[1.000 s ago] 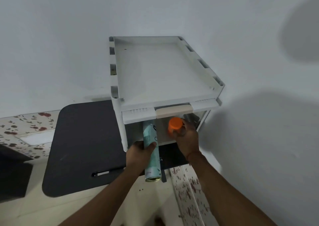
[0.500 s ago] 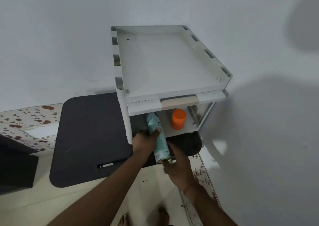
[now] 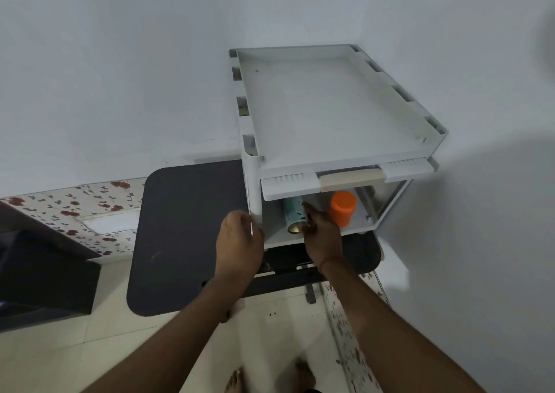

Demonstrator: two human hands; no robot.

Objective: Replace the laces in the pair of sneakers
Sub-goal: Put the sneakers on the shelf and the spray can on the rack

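No sneakers or laces are in view. A teal spray can lies on its side in the lower shelf of a white plastic storage unit, its metal base facing me. My right hand grips the can's near end, thumb along its right side. An orange-capped container stands upright just right of the can. My left hand hovers loosely curled by the unit's front-left post, holding nothing.
The unit stands on a dark table against a pale wall, its top tray bare and a closed drawer with a beige handle above the shelf. A floral-patterned surface lies left. My bare feet show on the tiled floor.
My left hand has let go of the spray can and drawn back to the left. My right hand has taken the can's end, and the can sits deeper in the shelf.
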